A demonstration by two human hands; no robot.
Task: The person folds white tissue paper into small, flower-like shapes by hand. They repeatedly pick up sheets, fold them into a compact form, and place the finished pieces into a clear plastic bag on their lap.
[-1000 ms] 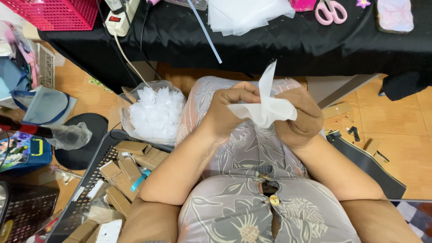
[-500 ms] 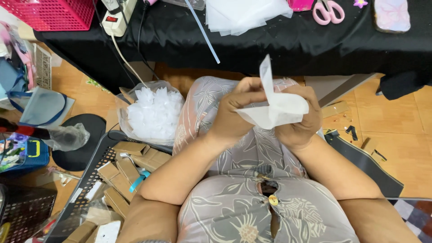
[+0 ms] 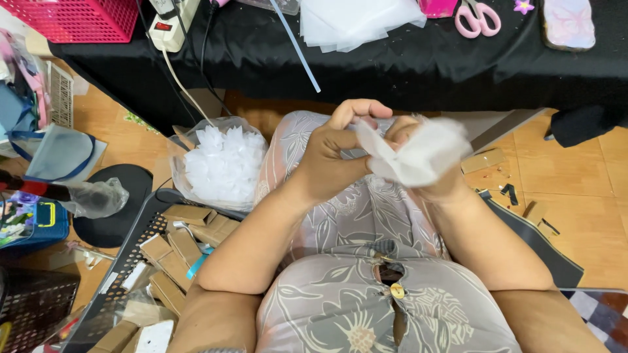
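Left hand: the left hand [image 3: 330, 157] is raised over the lap, fingers curled, thumb and fingertips pinching the near edge of the white sheet [image 3: 415, 153].
Right hand: the right hand [image 3: 438, 176] sits just beside the left and is largely covered by the sheet; its fingers appear to close on the sheet from below, though the exact grip is hidden.
White sheet: a thin, translucent, crumpled piece held between both hands, bunched over the right hand and touching the left fingertips; its outline is blurred.
Position of the sheet: above the lap, in front of the black table edge, well apart from the floor.
Lap: patterned grey garment [image 3: 366, 216] beneath both forearms.
Bag: a clear plastic bag [image 3: 219, 163] full of white folded pieces stands on the floor to the left of the left forearm, near the knee.
Basket: a dark mesh basket [image 3: 140, 252] holding small brown cardboard boxes lies lower left, just beside the bag.
Table: a black cloth-covered table [image 3: 405, 59] carries a stack of white sheets [image 3: 356, 19], pink scissors [image 3: 477, 16] and a power strip [image 3: 173, 19].
Floor: tan tiles [image 3: 575, 176] with small scraps to the right.
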